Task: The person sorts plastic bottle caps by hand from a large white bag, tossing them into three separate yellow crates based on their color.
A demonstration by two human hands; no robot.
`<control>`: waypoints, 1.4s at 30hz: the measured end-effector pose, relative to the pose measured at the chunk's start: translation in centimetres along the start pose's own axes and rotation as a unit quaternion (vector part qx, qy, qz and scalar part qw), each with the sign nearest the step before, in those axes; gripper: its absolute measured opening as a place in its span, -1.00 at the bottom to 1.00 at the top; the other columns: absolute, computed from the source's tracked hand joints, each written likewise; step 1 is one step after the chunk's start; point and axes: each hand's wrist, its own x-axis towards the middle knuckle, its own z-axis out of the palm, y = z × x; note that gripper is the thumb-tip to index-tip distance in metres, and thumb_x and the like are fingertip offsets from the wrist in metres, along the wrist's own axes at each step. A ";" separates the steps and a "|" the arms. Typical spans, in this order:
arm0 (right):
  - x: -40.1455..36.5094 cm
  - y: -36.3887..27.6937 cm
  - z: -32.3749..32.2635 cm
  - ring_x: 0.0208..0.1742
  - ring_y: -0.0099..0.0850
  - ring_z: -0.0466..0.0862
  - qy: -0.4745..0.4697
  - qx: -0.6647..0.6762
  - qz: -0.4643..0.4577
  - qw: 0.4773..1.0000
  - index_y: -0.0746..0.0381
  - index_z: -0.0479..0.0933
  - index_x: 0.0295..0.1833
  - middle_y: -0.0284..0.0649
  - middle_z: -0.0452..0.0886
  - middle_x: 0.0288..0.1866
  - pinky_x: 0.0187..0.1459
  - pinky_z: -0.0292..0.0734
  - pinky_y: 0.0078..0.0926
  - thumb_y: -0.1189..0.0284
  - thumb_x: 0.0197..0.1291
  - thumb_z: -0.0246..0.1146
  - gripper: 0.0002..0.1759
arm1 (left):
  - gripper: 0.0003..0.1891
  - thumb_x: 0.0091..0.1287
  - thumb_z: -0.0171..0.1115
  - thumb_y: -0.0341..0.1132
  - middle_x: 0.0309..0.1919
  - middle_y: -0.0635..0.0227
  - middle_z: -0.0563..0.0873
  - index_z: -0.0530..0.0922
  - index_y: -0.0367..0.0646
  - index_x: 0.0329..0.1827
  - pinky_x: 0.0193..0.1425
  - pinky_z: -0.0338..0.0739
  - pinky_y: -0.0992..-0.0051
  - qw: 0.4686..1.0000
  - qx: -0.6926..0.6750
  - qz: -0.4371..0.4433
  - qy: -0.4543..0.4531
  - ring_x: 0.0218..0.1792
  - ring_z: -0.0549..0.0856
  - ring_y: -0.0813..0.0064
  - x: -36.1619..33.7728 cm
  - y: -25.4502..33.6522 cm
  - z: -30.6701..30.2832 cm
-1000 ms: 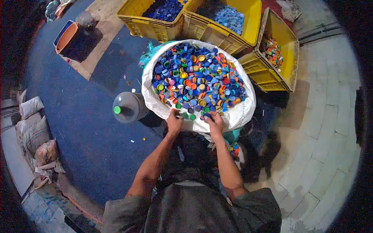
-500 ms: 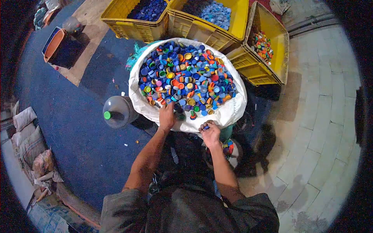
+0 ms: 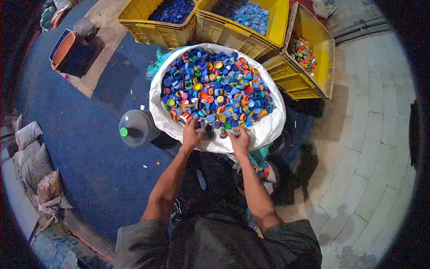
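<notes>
L hand [image 3: 191, 133] & R hand [image 3: 240, 138] on caps [image 3: 215, 89], near edge of white sack [image 3: 270, 127], grips unclear

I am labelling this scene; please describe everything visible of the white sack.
The sack is white, seemingly woven plastic, standing open, its rim rolled outward. Mixed caps, mostly blue, also orange, yellow and green, fill it nearly to the rim. The left hand and right hand rest at its near edge among the caps. Yellow crates stand at its far side; a clear jug lies beside it.
</notes>
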 end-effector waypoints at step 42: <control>-1.1 -4.5 -2.3 -0.30 -0.51 0.47 -0.123 0.565 0.249 0.777 0.22 0.47 -0.09 -0.33 0.54 -0.26 -0.26 0.42 -0.53 0.55 0.12 0.22 -0.78 | -0.66 0.05 0.14 -0.51 -0.46 0.02 0.63 0.43 -0.10 -0.06 -0.29 0.45 0.10 0.999 0.034 -0.026 0.002 -0.35 0.62 -0.03 4.9 -3.7 -1.1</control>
